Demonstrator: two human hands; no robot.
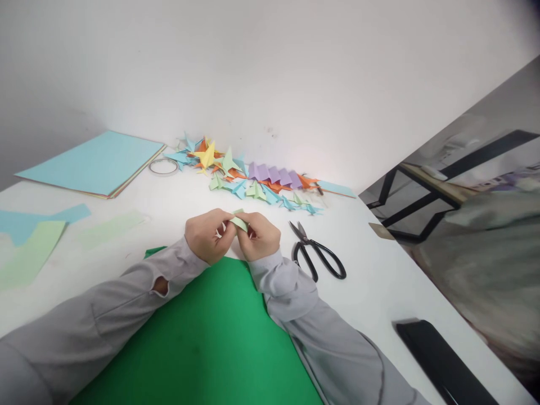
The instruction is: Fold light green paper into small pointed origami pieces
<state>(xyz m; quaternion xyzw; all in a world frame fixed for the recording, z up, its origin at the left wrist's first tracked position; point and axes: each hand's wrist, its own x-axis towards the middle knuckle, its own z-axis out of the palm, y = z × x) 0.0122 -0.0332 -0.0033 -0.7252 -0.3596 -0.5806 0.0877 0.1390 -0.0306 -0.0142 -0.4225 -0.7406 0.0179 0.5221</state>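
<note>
Wall (270,67) pale, counter (371,281) white, and sweeping from your left: at least three cut pieces, one blue (71,214), two green (34,256), then one blue-topped paper stack (95,163), one thin ring (163,173) and a heap of folded paper shapes (206,156), too overlapped to count. Centre stage, your left hand (208,233) and right hand (260,233) pinch one small pale-green paper (240,223) between thumbs and fingers, just beyond the green sheet (202,337). It should handle feather-light, thin, easily crushed; its edges look the place for a soft hold. Rightward, one pair of scissors (306,242), blades slightly parted, then one black case (439,357).
</note>
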